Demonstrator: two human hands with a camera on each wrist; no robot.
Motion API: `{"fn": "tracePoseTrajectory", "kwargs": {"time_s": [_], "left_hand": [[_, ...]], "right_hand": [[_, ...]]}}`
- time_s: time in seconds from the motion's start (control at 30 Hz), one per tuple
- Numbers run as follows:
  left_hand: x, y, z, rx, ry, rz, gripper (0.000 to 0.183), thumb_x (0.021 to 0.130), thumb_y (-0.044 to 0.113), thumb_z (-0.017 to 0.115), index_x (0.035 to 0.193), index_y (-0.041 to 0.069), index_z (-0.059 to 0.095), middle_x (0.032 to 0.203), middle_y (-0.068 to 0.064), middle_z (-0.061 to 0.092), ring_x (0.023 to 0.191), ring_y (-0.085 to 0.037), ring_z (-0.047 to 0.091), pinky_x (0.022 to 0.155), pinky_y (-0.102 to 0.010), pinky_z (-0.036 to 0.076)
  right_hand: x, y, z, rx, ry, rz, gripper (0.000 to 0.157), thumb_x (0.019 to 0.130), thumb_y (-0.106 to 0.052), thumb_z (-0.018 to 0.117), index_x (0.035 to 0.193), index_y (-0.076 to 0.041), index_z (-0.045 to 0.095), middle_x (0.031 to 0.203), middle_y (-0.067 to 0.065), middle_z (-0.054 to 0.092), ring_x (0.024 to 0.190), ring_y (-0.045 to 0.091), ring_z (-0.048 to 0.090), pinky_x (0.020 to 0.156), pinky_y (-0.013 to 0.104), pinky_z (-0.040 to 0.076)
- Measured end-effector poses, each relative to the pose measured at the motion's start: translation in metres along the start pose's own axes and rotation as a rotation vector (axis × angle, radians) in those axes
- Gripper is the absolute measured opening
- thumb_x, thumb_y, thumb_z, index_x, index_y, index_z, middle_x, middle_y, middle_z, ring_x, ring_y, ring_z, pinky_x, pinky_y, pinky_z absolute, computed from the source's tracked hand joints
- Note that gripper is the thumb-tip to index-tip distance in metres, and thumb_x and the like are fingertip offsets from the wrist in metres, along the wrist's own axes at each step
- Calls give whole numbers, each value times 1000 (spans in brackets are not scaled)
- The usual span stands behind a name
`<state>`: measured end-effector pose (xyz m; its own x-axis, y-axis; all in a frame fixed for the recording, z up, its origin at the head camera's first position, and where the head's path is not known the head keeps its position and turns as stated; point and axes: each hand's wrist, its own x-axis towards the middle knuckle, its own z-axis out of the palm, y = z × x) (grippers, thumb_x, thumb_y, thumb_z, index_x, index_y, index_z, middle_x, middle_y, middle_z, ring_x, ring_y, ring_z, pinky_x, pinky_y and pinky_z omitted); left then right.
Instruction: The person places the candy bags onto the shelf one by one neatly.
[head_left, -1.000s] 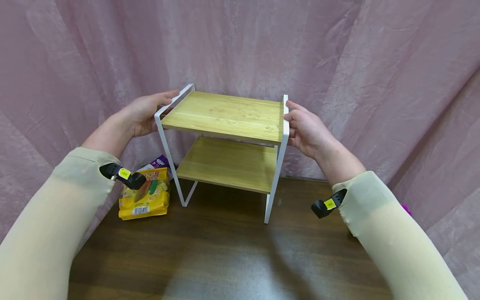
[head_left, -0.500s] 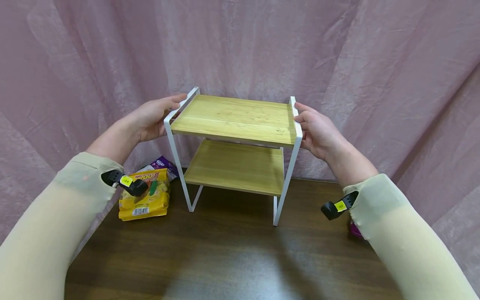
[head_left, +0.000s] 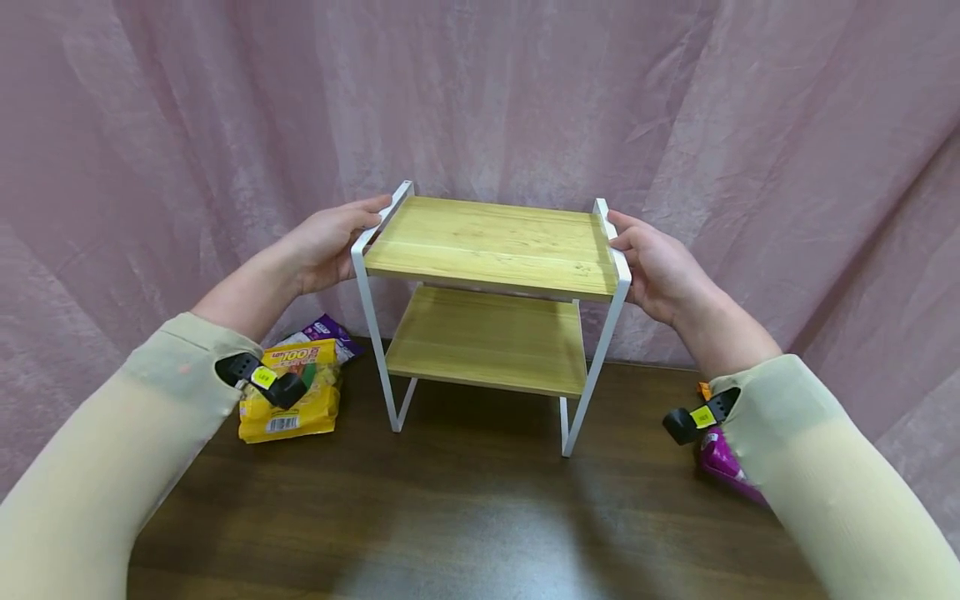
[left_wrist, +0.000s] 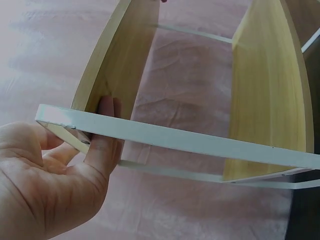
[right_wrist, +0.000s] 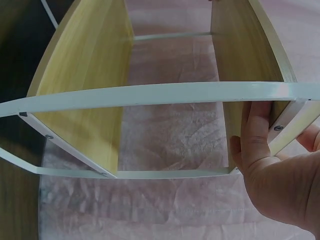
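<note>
A two-tier shelf rack (head_left: 487, 250) with pale wooden boards and a white metal frame is upright over the brown table, near the curtain. My left hand (head_left: 333, 246) grips the left end of its top, fingers over the white side bar. In the left wrist view, that hand's thumb and fingers (left_wrist: 102, 155) wrap the frame, some against the underside of the upper board. My right hand (head_left: 663, 267) holds the opposite end likewise; in the right wrist view, fingers (right_wrist: 257, 132) reach under the upper board (right_wrist: 245, 45). I cannot tell whether the feet touch the table.
A yellow snack bag (head_left: 288, 400) lies left of the rack, with a purple packet (head_left: 330, 332) behind it. At the right, a magenta packet (head_left: 723, 458) is partly covered by my sleeve, and an orange bit (head_left: 705, 390) shows. A pink curtain (head_left: 480, 100) hangs behind.
Both hands and the rack have moved right and slightly towards me. More of the bags at left, and the magenta packet at right, now shows.
</note>
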<state>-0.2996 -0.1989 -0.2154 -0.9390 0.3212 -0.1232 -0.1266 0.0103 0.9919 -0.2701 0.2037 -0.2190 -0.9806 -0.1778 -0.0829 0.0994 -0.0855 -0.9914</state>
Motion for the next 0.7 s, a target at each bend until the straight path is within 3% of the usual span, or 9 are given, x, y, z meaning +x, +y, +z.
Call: {"fn": "tracePoseTrajectory", "kwargs": {"time_s": [0.27, 0.7], "left_hand": [[1, -1, 7, -11, 11, 3, 57, 112, 24, 40, 165, 32, 21, 145, -14, 45, 82, -11, 69, 73, -24, 59], [5, -4, 23, -2, -1, 22, 58, 112, 24, 39, 166, 30, 18, 149, -14, 45, 81, -11, 68, 70, -23, 58]], "right_hand": [[-2, -1, -7, 9, -17, -10, 65, 107, -11, 36, 166, -24, 15, 123, 13, 56, 79, 11, 69, 68, 25, 59], [-6, -2, -22, 33, -9, 4, 64, 107, -13, 35, 166, -24, 15, 109, 9, 61, 77, 11, 69, 67, 24, 59]]}}
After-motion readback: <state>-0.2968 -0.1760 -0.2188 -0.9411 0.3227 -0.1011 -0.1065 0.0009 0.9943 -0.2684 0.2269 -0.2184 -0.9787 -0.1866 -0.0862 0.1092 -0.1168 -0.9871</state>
